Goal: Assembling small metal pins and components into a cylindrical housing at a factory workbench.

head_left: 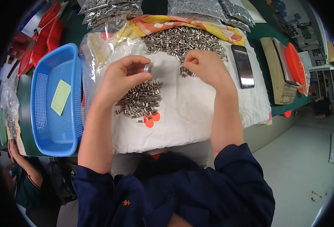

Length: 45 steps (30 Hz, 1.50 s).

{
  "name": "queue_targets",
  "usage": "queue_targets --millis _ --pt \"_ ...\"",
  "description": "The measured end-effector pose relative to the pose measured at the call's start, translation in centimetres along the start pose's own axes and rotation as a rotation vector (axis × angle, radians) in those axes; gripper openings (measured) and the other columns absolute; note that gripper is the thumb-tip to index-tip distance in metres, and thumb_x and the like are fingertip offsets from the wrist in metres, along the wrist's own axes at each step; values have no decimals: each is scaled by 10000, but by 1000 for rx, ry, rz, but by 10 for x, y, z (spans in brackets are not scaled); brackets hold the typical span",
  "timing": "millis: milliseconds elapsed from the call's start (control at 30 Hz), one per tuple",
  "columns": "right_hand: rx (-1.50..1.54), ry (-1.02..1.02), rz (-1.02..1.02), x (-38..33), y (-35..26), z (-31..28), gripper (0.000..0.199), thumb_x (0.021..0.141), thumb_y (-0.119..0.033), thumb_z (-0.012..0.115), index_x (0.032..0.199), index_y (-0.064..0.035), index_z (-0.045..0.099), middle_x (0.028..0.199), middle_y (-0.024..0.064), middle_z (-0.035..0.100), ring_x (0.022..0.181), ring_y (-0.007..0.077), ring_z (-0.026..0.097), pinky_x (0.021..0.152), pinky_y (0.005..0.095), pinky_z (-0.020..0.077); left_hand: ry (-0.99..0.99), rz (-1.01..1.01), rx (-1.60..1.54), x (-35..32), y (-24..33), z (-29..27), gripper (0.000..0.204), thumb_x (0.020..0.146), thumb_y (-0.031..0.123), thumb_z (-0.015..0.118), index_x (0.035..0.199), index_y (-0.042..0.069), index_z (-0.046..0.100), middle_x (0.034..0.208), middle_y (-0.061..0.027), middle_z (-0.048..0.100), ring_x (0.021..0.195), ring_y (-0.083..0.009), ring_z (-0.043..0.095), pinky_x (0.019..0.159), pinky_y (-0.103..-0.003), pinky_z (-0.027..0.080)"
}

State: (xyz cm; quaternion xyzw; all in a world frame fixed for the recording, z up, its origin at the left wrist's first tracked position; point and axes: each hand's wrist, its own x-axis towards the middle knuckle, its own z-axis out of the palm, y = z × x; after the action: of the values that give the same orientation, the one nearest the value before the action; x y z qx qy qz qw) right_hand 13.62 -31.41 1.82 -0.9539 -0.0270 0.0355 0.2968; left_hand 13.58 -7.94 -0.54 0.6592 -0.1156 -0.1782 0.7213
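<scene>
White cloth [197,113]: it covers the bench in front of me and is my landmark for all that follows; a flowered orange and yellow cloth shows along its far edge.
Blue basket [47,125]: just off the cloth's left edge, with a pale green card lying inside it.
Weighing scale [278,75]: well off the cloth's right edge, with an orange tray leaning at its right side.
Far heap of metal sleeves [182,39]: on the far part of the cloth, small silver tubes spread in a wide band.
Near heap of metal sleeves [140,102]: near the cloth's middle, left of centre, a tighter pile directly under my left hand.
Phone [243,66]: flat on the cloth's right part, screen dark.
My left hand [121,81]: over the near heap, fingers curled, thumb and fingertips pinched on one metal sleeve.
My right hand [206,66]: over the cloth's far part at the edge of the far heap, closed in a loose fist; I cannot tell what it has inside.
Small cluster of sleeves [186,72]: on the cloth just beside my right hand's knuckles.
Pinched metal sleeve [147,68]: above the near heap, at my left fingertips.
</scene>
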Motion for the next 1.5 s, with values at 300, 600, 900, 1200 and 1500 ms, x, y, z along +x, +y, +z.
queue_targets --millis 300,600,900,1200,1500 --pt "-413 13 -145 -5 -12 29 80 683 -127 575 687 -47 580 713 106 579 697 262 566 629 366 439 -11 -4 25 1 -2 2 282 712 -18 625 983 -4 550 894 -36 586 789 -86 558 708 -202 454" --pt "-435 109 -114 3 -12 37 85 678 -120 561 681 -37 578 721 122 573 698 259 568 625 353 452 -24 -5 9 1 -3 2 275 716 -9 623 982 -3 551 885 -33 587 787 -85 559 708 -203 455" --pt "703 -98 -203 -3 -31 37 116 744 -65 598 846 -10 596 757 6 590 706 59 521 640 195 425 -28 12 -63 2 -4 3 310 724 -10 619 1018 -22 523 912 -64 579 801 -116 568 715 -215 462" --pt "348 82 -380 -11 -40 40 94 703 -64 604 789 -27 606 755 48 607 668 119 567 610 236 451 15 19 -43 3 -8 3 299 720 -18 623 1008 -23 541 896 -74 594 787 -113 574 709 -217 469" --pt "500 6 -368 -7 -36 35 99 699 -67 619 788 -28 600 720 22 600 641 101 546 583 229 436 -10 5 -27 1 -1 3 286 714 -11 635 988 -23 554 892 -82 600 787 -120 582 709 -222 474"
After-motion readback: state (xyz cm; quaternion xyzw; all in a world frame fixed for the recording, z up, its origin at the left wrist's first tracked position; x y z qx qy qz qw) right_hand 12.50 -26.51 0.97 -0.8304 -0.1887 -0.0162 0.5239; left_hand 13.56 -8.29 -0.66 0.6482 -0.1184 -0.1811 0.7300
